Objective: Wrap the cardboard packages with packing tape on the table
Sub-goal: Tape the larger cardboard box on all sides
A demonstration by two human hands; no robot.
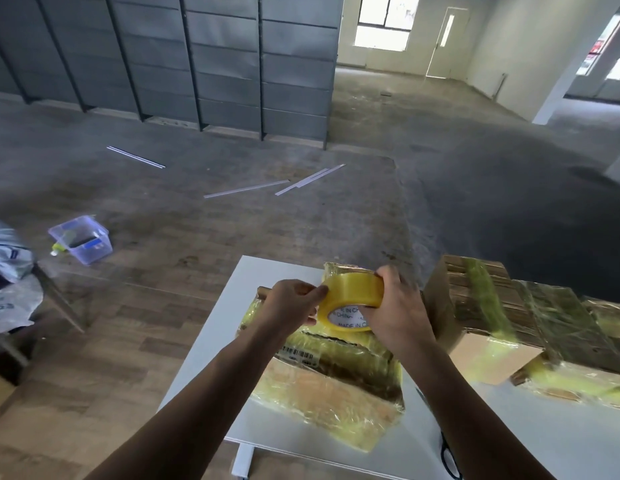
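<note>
Nearest, a flat cardboard package (329, 386) skinned in crinkled, glossy yellowish tape lies on the smooth white table (211, 362), its far end hidden behind the hands. Just above it, the right hand (395, 306) curls round a translucent yellow tape roll (353, 294) while the left hand (288, 303) pinches the roll's left rim. Farther right, taped corrugated packages (509, 313) run out of view.
</note>
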